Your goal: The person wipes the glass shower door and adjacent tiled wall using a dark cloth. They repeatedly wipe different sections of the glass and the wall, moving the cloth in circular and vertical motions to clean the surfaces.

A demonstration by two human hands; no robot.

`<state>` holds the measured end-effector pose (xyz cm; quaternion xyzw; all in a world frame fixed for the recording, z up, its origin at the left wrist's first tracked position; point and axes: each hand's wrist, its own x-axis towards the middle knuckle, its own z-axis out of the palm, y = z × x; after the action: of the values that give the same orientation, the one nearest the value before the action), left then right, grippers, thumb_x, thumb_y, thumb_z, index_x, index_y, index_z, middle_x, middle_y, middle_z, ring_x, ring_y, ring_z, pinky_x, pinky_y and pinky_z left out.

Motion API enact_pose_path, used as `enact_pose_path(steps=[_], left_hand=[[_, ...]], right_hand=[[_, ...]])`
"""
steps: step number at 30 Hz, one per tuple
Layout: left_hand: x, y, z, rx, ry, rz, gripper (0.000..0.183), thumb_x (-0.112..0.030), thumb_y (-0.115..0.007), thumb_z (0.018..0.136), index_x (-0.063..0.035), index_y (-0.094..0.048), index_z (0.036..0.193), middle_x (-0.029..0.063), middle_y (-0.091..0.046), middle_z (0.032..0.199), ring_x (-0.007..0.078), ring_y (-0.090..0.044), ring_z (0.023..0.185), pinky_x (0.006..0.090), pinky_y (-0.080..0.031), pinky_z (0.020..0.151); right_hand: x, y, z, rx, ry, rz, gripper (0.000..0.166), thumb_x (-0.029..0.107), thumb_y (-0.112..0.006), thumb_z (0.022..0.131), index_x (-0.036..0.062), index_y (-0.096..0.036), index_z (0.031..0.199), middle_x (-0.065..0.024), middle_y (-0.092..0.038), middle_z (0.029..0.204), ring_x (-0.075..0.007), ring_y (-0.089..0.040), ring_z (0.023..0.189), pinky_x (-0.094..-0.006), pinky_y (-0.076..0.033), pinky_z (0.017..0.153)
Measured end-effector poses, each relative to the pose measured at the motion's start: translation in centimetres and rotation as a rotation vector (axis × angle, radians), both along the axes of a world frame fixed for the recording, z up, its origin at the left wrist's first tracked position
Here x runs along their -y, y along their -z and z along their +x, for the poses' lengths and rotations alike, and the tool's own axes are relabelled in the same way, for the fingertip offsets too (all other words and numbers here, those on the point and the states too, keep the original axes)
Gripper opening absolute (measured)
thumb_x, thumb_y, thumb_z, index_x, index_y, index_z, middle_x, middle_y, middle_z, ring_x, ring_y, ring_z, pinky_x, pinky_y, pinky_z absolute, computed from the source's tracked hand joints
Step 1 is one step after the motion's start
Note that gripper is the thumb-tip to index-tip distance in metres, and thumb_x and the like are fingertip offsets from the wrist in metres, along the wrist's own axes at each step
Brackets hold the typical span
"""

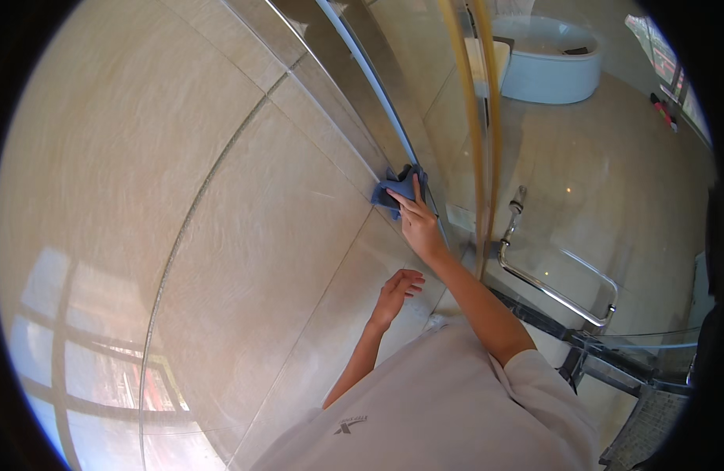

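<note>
My right hand [421, 226] reaches ahead and presses a folded blue cloth [402, 187] against the foot of a narrow metal-edged strip [332, 106], where it meets the beige tiles [268, 247]. The index finger lies straight along the cloth, and the hand hides part of it. Beside the cloth runs the pale blue edge of a glass panel [374, 76]. My left hand [397, 295] hovers lower down, near the right forearm. Its fingers are loosely bent and slightly apart, with nothing in them.
Right of the strip stand yellowish vertical edges [485, 141] of glass. A chrome bar handle [550, 294] juts out nearby. Farther off is a white bathtub [550, 73]. Dark metal framing [609, 359] lies at lower right. Window light reflects off the tiles at left.
</note>
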<state>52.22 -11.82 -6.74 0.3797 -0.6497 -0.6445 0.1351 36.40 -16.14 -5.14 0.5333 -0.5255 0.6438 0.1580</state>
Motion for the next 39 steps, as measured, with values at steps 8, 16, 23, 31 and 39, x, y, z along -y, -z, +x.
enact_pose_path(steps=[8,16,23,31,39], left_hand=[[-1.6,0.6,-1.3,-0.046,0.029,0.056,0.029,-0.026,-0.040,0.089,-0.0059,-0.055,0.105,0.0063,-0.061,0.100,0.0150,-0.057,0.086,0.0270,-0.042,0.077],[-1.7,0.8,-2.7,-0.146,-0.200,0.002,0.025,-0.023,-0.041,0.089,-0.0051,-0.057,0.096,0.0076,-0.063,0.092,0.0146,-0.059,0.082,0.0267,-0.043,0.072],[-4.2,1.6,-4.8,-0.290,-0.174,0.102,0.023,-0.022,-0.043,0.088,-0.0057,-0.057,0.095,0.0064,-0.063,0.090,0.0141,-0.058,0.080,0.0262,-0.043,0.071],[-4.8,2.5,-6.2,-0.348,-0.250,0.119,0.022,-0.022,-0.043,0.087,-0.0063,-0.056,0.095,0.0062,-0.063,0.089,0.0136,-0.058,0.080,0.0262,-0.042,0.071],[-3.1,0.9,-4.9,-0.395,-0.373,0.055,0.019,-0.020,-0.043,0.087,-0.0075,-0.053,0.095,0.0067,-0.061,0.089,0.0144,-0.057,0.079,0.0271,-0.042,0.071]], right_hand=[[-3.6,6.3,-1.1,0.219,-0.170,0.561,0.013,0.008,-0.062,0.077,-0.0012,-0.063,0.086,-0.0073,-0.062,0.102,-0.0266,-0.062,0.086,-0.0294,-0.049,0.066],[-11.4,8.0,-2.8,1.715,-0.891,0.405,0.039,0.036,-0.060,0.082,0.0036,-0.055,0.104,-0.0087,-0.061,0.097,-0.0158,-0.060,0.083,-0.0290,-0.048,0.071],[-16.7,5.9,-4.0,1.777,-1.037,0.171,0.035,0.010,-0.056,0.084,-0.0052,-0.045,0.113,-0.0199,-0.050,0.116,-0.0287,-0.054,0.106,-0.0360,-0.048,0.090],[-17.9,4.0,-5.0,1.753,-0.942,0.496,0.039,0.026,-0.055,0.086,-0.0020,-0.049,0.114,-0.0142,-0.057,0.112,-0.0250,-0.057,0.100,-0.0399,-0.047,0.087],[-16.7,-1.6,-6.4,1.542,-0.911,0.407,0.056,0.042,-0.050,0.087,-0.0013,-0.045,0.122,-0.0100,-0.053,0.120,-0.0207,-0.052,0.109,-0.0349,-0.039,0.096]])
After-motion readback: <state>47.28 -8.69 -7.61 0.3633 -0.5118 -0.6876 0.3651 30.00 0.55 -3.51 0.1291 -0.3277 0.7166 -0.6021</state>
